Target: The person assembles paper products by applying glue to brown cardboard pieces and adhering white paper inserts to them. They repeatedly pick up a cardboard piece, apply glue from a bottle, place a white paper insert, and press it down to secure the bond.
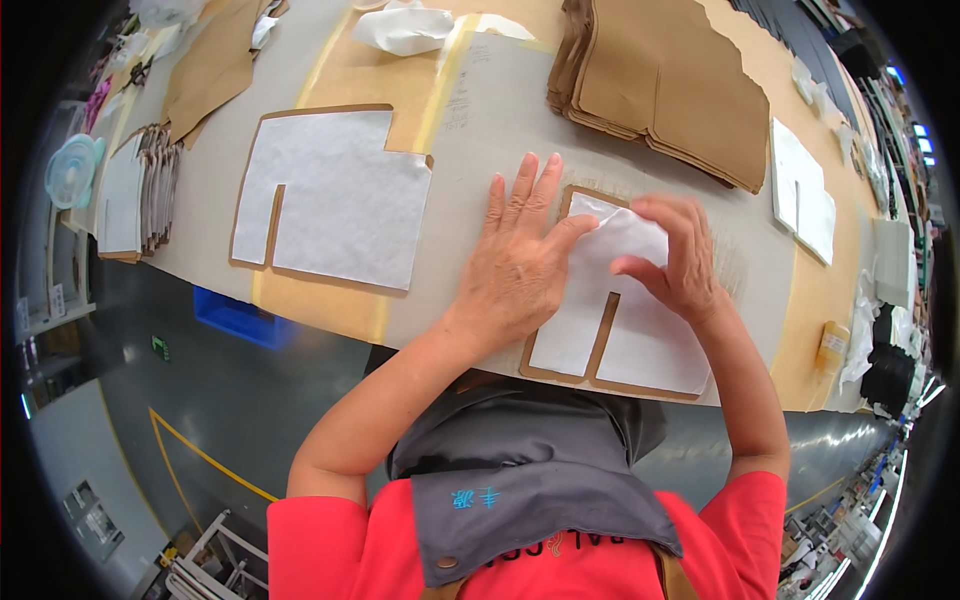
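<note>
A thin white sheet [655,345] lies on a flat brown slotted panel [604,342] at the near edge of the grey desk [490,115], the slot opening toward the person; the hands obscure its long axis. The left hand [515,275], fingers slightly spread, probably steadies it; the right hand [688,260] curls its fingers, thumb apart, over the wrinkled far end.

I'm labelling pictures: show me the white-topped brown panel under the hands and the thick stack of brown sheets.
White-topped brown panel [650,340], head view: white face.
Thick stack of brown sheets [690,85], head view: top sheet.
</note>
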A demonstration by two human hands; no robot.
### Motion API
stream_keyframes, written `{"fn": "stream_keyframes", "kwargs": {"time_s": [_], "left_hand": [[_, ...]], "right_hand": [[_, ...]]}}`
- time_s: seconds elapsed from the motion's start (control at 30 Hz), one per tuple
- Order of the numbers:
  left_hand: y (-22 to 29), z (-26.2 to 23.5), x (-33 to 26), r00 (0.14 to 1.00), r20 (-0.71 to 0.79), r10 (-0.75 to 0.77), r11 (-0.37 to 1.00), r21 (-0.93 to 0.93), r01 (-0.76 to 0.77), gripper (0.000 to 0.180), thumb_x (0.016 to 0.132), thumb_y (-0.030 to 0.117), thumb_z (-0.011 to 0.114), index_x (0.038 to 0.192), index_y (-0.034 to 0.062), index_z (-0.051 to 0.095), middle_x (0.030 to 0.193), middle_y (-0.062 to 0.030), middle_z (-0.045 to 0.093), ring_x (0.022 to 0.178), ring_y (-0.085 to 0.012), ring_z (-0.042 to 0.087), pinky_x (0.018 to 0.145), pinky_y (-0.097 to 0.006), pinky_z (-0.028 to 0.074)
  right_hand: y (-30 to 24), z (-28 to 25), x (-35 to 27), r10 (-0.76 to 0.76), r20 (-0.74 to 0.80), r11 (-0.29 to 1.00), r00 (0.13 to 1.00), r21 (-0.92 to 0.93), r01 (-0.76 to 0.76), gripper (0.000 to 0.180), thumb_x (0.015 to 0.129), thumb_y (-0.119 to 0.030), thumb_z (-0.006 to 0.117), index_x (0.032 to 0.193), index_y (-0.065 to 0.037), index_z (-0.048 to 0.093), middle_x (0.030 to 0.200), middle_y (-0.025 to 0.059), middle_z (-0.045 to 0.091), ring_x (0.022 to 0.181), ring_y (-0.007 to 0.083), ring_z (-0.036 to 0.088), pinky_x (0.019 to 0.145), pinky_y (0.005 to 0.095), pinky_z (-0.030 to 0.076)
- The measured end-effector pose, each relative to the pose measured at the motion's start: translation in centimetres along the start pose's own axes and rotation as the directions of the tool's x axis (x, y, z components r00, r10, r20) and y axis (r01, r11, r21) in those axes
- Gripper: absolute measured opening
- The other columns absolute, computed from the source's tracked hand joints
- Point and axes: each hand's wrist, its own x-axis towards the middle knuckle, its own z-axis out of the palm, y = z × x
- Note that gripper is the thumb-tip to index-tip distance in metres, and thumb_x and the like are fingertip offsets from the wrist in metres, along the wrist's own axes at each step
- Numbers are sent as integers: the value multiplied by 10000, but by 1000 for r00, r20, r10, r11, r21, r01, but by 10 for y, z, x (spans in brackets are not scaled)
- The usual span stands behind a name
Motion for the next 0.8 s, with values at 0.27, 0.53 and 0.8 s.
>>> {"fn": "stream_keyframes", "kwargs": {"time_s": [0.27, 0.53, 0.8], "left_hand": [[-3, 3, 0, 999, -54, 8, 999, -35, -10, 359, 924, -21, 530, 1178, 151, 716, 1606, -210, 343, 1531, -434, 211, 1230, -579, 165], [-12, 12, -1, 992, -127, 16, 1000, -17, -18, 373, 916, -49, 494, 1152, 125, 724, 1587, -198, 379, 1523, -426, 231, 1245, -560, 171], [-20, 21, 4, 982, -171, 78, 997, 23, -75, 453, 901, -65, 440, 1155, 155, 744, 1572, -205, 402, 1514, -431, 249, 1255, -540, 159]], "right_hand": [[5, -7, 22, 178, 353, 976, 919, 53, -210, 386, 814, -142, 797, 1169, -155, 648, 1096, 2, 661, 1056, 248, 560, 956, 384, 404], [-20, -26, -1, 8, 251, 999, 968, -45, 3, 203, 824, -105, 784, 973, -144, 652, 990, -1, 648, 1050, 218, 563, 922, 371, 416], [-116, -89, -107, -11, 236, 999, 972, -40, 21, 117, 886, -63, 636, 991, -113, 654, 992, 70, 735, 1013, 250, 720, 1016, 473, 485]]}}
